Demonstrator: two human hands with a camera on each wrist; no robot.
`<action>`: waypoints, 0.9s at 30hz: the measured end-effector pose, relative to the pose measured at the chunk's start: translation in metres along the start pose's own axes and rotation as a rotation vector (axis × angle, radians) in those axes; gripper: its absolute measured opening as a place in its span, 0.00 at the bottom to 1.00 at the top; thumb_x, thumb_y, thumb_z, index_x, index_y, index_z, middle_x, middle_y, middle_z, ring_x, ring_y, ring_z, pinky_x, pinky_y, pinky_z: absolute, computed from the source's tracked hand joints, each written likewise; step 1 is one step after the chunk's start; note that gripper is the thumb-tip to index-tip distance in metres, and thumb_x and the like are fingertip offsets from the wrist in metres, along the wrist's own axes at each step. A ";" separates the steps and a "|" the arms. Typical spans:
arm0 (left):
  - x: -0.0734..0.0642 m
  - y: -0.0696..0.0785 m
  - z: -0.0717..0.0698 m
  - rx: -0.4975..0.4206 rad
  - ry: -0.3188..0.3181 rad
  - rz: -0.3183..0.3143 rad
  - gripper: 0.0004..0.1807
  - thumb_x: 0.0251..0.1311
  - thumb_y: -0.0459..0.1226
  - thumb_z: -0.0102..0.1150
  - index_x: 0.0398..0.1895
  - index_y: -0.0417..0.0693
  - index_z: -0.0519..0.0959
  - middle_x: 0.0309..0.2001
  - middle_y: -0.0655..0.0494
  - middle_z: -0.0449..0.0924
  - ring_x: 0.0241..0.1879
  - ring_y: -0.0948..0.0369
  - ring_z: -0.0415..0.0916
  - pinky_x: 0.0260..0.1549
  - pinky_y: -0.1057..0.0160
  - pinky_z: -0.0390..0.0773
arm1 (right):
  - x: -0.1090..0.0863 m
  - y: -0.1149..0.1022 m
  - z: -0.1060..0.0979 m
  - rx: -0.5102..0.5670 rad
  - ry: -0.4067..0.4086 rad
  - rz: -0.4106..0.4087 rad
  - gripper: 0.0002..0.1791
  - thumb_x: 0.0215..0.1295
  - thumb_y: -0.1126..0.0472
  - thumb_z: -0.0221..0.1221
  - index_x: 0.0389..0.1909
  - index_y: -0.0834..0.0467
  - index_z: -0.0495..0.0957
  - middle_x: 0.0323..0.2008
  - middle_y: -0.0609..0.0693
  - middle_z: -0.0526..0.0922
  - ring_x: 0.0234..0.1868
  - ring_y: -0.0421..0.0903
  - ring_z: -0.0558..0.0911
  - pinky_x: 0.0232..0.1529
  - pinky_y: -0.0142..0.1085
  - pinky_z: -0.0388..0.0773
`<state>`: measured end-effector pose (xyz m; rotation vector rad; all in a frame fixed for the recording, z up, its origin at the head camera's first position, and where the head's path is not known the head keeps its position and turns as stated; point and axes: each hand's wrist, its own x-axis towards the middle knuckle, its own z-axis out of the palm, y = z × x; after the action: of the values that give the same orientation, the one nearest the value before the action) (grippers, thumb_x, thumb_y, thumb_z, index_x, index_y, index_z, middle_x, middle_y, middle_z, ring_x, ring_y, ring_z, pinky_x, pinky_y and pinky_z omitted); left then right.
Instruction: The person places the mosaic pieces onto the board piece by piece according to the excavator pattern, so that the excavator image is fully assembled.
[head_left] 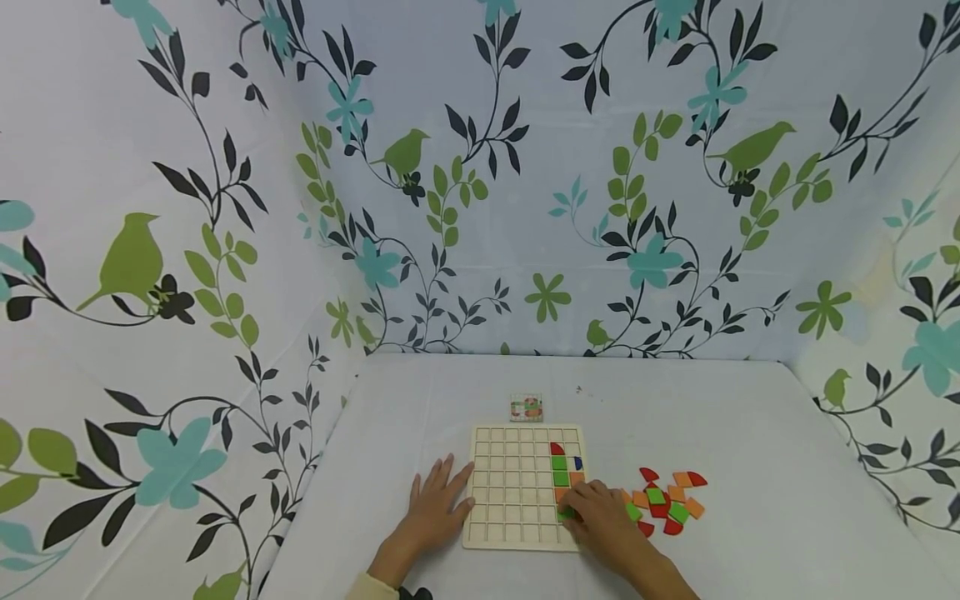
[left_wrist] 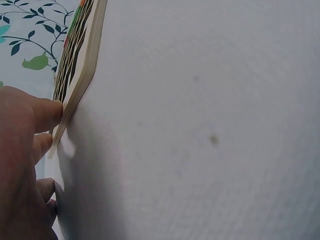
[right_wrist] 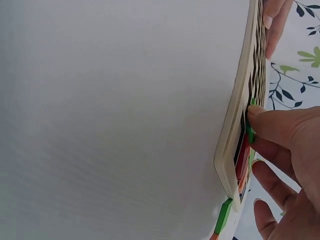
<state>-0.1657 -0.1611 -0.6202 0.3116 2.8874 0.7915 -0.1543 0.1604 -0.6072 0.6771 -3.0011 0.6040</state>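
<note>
A pale wooden grid board [head_left: 507, 480] lies on the white table. My left hand [head_left: 435, 510], fingers spread, rests at its left edge, with fingertips touching the rim. Over the board's lower right cells, my right hand [head_left: 606, 523] pinches a green tile [right_wrist: 250, 133] between thumb and finger, right at the grid. Above that hand, the right columns hold a red rounded tile [head_left: 557, 448], two green square tiles [head_left: 561, 478], orange tiles [head_left: 577, 478] and a small blue piece [head_left: 578, 463]. Part of these columns is hidden behind the right hand.
Loose red, orange and green tiles [head_left: 678, 512] lie in a scattered pile right of the board, close by the right hand. A small picture card [head_left: 527, 407] lies just behind the board. Patterned cloth [head_left: 480, 275] with birds and leaves hangs around the table.
</note>
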 end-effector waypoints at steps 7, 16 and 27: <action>0.002 -0.002 0.003 0.014 0.007 -0.006 0.32 0.77 0.50 0.55 0.81 0.57 0.66 0.84 0.38 0.52 0.83 0.35 0.46 0.74 0.22 0.39 | 0.000 -0.001 0.000 -0.001 0.004 0.031 0.09 0.62 0.55 0.76 0.39 0.43 0.85 0.40 0.36 0.79 0.43 0.40 0.71 0.45 0.42 0.67; 0.003 -0.004 0.005 -0.004 0.020 0.012 0.32 0.77 0.50 0.54 0.81 0.56 0.66 0.83 0.37 0.52 0.83 0.35 0.45 0.74 0.22 0.37 | 0.001 -0.002 -0.003 0.018 0.006 0.083 0.10 0.62 0.57 0.76 0.38 0.43 0.85 0.40 0.36 0.79 0.43 0.41 0.72 0.45 0.45 0.68; 0.001 -0.001 0.001 0.005 0.021 0.016 0.32 0.77 0.49 0.54 0.81 0.55 0.66 0.83 0.36 0.52 0.82 0.35 0.46 0.74 0.22 0.39 | -0.006 0.051 -0.039 0.037 0.119 0.383 0.15 0.63 0.58 0.73 0.47 0.59 0.84 0.48 0.60 0.81 0.47 0.57 0.80 0.47 0.57 0.78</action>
<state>-0.1663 -0.1606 -0.6217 0.3293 2.9102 0.7946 -0.1730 0.2198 -0.5899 0.0564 -3.0269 0.6822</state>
